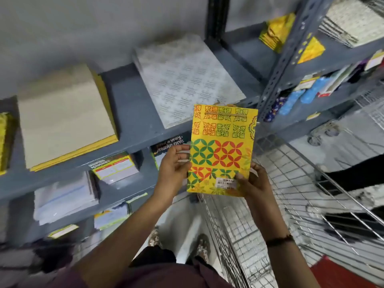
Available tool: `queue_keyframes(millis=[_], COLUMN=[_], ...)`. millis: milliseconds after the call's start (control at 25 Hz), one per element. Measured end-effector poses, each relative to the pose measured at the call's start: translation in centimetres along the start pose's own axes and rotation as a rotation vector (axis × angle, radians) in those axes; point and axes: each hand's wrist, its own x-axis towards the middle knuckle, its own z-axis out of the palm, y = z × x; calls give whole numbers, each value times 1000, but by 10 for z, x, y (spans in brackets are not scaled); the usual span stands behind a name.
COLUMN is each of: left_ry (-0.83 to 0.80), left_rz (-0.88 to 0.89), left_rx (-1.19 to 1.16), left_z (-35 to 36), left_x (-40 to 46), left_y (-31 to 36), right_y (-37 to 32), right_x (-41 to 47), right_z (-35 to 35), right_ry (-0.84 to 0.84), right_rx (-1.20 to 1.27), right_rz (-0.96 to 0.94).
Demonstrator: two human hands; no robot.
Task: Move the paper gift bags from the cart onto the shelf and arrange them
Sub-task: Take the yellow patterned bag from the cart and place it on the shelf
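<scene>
I hold a flat yellow paper gift bag (222, 148) with green and red flower patterns upright in front of me, a price sticker near its bottom edge. My left hand (173, 166) grips its left edge and my right hand (252, 181) grips its bottom right corner. The bag hangs in the air just in front of the grey metal shelf (128, 113), above the gap between shelf and wire cart (291, 194). On the shelf lie a stack of white patterned bags (187, 80) and a stack of beige and yellow bags (64, 115).
Lower shelves hold stacks of paper goods and cards (64, 196). A perforated upright post (286, 59) divides off a right-hand shelf unit with yellow bags (276, 32) and mixed items. My feet (178, 242) stand on the white floor beside the cart.
</scene>
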Motion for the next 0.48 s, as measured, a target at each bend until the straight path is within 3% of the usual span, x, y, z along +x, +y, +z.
queue_keyframes(millis=[240,480], left_ry=[252,623], left_rz=[122,199], left_rx=[-97,-134], left_z=[-100,-244], left_x=[-19,-35], left_y=[7,-9], right_y=[-4,30], right_x=[-9,-15], right_z=[99,268], right_ry=[-213,-316], right_rx=[-71,-139], right_rz=[-81,-56])
